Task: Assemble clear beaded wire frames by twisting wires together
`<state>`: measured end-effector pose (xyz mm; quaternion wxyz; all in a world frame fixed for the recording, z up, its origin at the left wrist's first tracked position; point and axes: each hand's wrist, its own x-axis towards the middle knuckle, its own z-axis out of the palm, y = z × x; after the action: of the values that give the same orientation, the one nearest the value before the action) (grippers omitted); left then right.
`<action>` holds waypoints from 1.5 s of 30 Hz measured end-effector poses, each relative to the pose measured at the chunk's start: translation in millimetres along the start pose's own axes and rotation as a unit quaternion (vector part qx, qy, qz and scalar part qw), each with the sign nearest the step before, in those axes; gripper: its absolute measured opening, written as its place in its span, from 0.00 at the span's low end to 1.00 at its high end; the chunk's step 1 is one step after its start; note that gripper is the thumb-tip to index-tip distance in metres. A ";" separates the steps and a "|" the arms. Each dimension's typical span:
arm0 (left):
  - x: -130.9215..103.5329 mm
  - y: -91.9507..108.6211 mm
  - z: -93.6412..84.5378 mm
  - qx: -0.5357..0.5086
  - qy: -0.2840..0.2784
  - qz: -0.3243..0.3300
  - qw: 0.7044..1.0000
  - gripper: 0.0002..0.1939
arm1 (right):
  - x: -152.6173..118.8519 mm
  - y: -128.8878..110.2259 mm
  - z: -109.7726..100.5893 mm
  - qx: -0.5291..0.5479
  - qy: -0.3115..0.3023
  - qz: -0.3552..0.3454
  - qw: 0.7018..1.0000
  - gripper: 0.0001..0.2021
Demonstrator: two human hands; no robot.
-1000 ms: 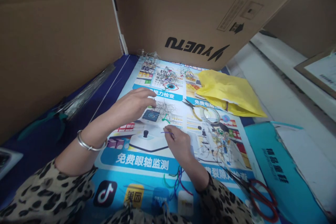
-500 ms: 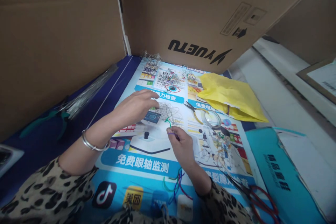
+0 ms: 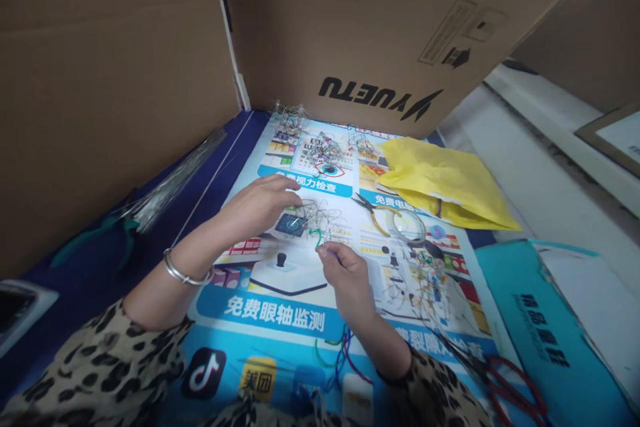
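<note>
My left hand (image 3: 267,202) hovers over the printed sheet (image 3: 285,267), its thumb and fingers apart and holding nothing visible. Just right of its fingertips lies a loose tangle of thin wires (image 3: 327,219). My right hand (image 3: 347,275) is closed in a pinch on a green thread (image 3: 316,235), whose end sticks out above the fingertips beside that tangle. Below my right wrist, a bunch of coloured threads (image 3: 343,353) in green, blue, purple and red rests on the sheet.
Yellow-handled pliers (image 3: 377,213) and a tape roll (image 3: 409,225) lie near a yellow bag (image 3: 445,180). Red-handled scissors (image 3: 510,380) and a teal packet (image 3: 545,320) are right. Left are teal pliers (image 3: 125,233), a wire bundle (image 3: 175,180) and a phone (image 3: 20,310). Cardboard (image 3: 325,27) stands behind.
The view has shifted slightly. Both hands keep nearly the same pose, and the green thread's end now bends more to the left above my right fingertips.
</note>
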<state>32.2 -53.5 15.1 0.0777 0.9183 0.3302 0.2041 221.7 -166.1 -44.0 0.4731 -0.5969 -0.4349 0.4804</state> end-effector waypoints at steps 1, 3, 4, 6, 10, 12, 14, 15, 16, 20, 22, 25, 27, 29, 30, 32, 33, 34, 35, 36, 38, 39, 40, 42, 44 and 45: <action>0.1 -0.1 0.8 -0.001 0.000 -0.002 1.000 0.16 | 1.1 1.9 -0.1 0.020 -0.003 0.007 1.000 0.11; 0.3 -0.3 2.6 -0.002 0.002 -0.007 1.000 0.16 | 3.1 5.3 0.0 0.060 -0.007 0.017 0.998 0.11; 0.4 -0.5 3.5 -0.003 0.002 -0.009 1.000 0.16 | 4.0 6.7 0.3 0.080 -0.009 0.022 0.997 0.11; 0.6 -1.3 5.4 -0.004 -0.001 -0.011 1.000 0.16 | 5.2 8.2 1.2 0.120 -0.013 0.035 0.992 0.12; 0.8 -0.9 9.9 -0.011 0.006 -0.029 0.999 0.14 | 6.6 5.8 2.1 0.202 -0.024 0.062 0.977 0.11; 0.9 2.2 13.2 -0.013 0.025 -0.070 0.997 0.13 | 7.1 2.6 1.5 0.241 -0.030 0.075 0.967 0.11; 1.0 6.9 17.8 -0.012 0.050 -0.138 0.989 0.11 | 7.6 -0.9 0.4 0.270 -0.034 0.084 0.959 0.11; 1.1 9.4 20.6 -0.009 0.061 -0.173 0.983 0.10 | 7.8 -2.4 -0.1 0.279 -0.035 0.087 0.956 0.11; 1.2 11.6 23.7 -0.006 0.073 -0.201 0.977 0.09 | 8.0 -3.5 -0.7 0.287 -0.036 0.089 0.953 0.11; 0.8 17.8 34.2 -0.034 0.129 -0.221 0.966 0.08 | 8.7 -5.0 -2.1 0.315 -0.035 0.093 0.944 0.11; -2.5 22.7 35.5 -0.061 0.171 -0.208 0.961 0.07 | 8.9 -4.4 -2.3 0.324 -0.031 0.095 0.941 0.11; -15.7 39.9 33.9 -0.077 0.287 -0.162 0.941 0.04 | 9.1 -3.4 -2.5 0.333 -0.031 0.100 0.937 0.12; -29.4 58.1 35.2 -0.101 0.337 -0.097 0.931 0.04 | 9.1 -3.6 -2.6 0.335 -0.032 0.101 0.936 0.12; -43.6 78.2 41.2 -0.175 0.253 -0.038 0.951 0.05 | 8.8 -4.8 -2.6 0.331 -0.026 0.100 0.938 0.13; -49.5 87.5 45.7 -0.211 0.193 -0.040 0.958 0.05 | 8.5 -5.9 -2.5 0.327 -0.023 0.099 0.940 0.13; -56.9 102.4 55.6 -0.284 0.059 -0.119 0.950 0.06 | 7.9 -8.3 -2.5 0.321 -0.019 0.096 0.942 0.13; -58.3 107.6 60.1 -0.321 0.018 -0.170 0.932 0.07 | 7.6 -9.4 -2.5 0.319 -0.020 0.096 0.943 0.13; -58.4 111.3 63.7 -0.360 -0.016 -0.214 0.908 0.08 | 7.3 -10.4 -2.6 0.316 -0.021 0.097 0.943 0.13; -57.6 113.6 66.5 -0.400 -0.037 -0.249 0.881 0.09 | 7.1 -11.1 -2.7 0.314 -0.023 0.098 0.944 0.13; -56.3 114.9 68.6 -0.439 -0.048 -0.274 0.854 0.09 | 7.0 -11.6 -2.9 0.312 -0.024 0.099 0.944 0.12; -53.7 115.3 71.3 -0.510 -0.049 -0.298 0.805 0.09 | 7.0 -12.0 -3.3 0.310 -0.027 0.098 0.945 0.12; -52.9 114.8 72.4 -0.535 -0.041 -0.303 0.787 0.09 | 7.0 -12.0 -3.5 0.309 -0.028 0.096 0.946 0.12; -52.5 114.2 73.4 -0.552 -0.031 -0.306 0.775 0.10 | 7.1 -12.2 -3.7 0.309 -0.029 0.095 0.946 0.11; -52.9 113.1 75.4 -0.567 -0.007 -0.312 0.762 0.13 | 7.1 -12.7 -4.1 0.309 -0.033 0.094 0.946 0.12; -53.8 112.5 76.6 -0.573 0.012 -0.321 0.754 0.15 | 7.0 -13.7 -4.6 0.306 -0.040 0.097 0.946 0.12; -54.1 112.4 76.9 -0.576 0.020 -0.326 0.749 0.17 | 6.9 -14.2 -4.9 0.304 -0.045 0.100 0.946 0.12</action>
<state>91.7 -175.1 -40.8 0.6475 0.5313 0.4310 0.3357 226.7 -157.6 -30.7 0.5616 -0.4431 -0.2273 0.6607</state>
